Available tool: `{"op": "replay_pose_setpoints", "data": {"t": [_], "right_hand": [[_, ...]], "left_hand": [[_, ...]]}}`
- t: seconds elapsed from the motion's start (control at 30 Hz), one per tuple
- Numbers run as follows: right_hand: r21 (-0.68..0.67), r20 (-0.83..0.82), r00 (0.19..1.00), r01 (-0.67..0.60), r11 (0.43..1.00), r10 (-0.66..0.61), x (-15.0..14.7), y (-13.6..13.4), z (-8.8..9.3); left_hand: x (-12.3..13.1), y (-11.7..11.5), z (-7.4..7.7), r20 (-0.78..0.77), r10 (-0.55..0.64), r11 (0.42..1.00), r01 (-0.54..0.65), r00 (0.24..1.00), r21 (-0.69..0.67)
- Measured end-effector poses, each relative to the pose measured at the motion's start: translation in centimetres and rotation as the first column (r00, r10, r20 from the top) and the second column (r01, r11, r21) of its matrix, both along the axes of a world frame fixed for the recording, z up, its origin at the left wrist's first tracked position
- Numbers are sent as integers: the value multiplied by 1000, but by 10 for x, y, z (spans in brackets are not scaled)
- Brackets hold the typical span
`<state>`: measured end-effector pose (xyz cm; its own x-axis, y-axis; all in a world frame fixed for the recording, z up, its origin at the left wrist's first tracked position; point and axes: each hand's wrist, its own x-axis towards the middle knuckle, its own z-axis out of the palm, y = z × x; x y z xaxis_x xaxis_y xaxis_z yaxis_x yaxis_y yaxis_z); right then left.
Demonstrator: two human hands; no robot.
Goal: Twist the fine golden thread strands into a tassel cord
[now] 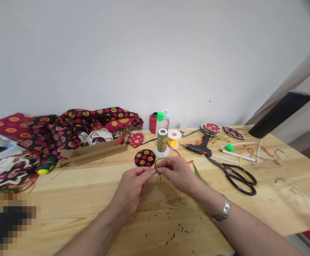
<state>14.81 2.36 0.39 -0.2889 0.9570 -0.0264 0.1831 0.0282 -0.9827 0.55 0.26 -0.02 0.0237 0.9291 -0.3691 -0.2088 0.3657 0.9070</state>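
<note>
My left hand (135, 183) and my right hand (177, 174) meet over the middle of the table, fingertips pinched close together. Between them is a thin olive cord (158, 161), looped up above the right fingertips; loose ends seem to hang below. Just behind my fingers stands a cone of olive thread (162, 141). A round black fabric piece with a red and orange pattern (144, 158) lies beside my left fingertips. To the right of my right wrist lies a green tassel (199, 175). How the cord runs inside the pinch is hidden.
Black-handled scissors (240, 177) and a glue gun (201, 146) lie to the right, near a white pencil (237, 155). Patterned fabric (64, 131) is heaped at the left behind a cardboard tray (96, 152). A black cylinder (279, 113) leans at the far right. Dark scraps litter the front.
</note>
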Motion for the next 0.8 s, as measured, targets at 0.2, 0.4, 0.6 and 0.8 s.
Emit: {"op": "replay_pose_setpoints", "data": {"t": [0.2,0.4,0.6,0.8], "right_hand": [[22,9,1000,-14,1000,14,0,0,-5],[48,54,998,-13,999,11,1,-1,-5],[221,157,988,-26,975,-10,4,-1,-4],[324,295,950,-3,946,-98,7,-2,-2]], "left_hand": [[-5,2,-7,-7,-12,999,12,1000,-43],[-4,5,-6,16,24,998,-23,1000,-56],[-5,7,-3,50,69,995,-65,996,-78],[-7,9,-5,26,101,994,-99,995,-55]]}}
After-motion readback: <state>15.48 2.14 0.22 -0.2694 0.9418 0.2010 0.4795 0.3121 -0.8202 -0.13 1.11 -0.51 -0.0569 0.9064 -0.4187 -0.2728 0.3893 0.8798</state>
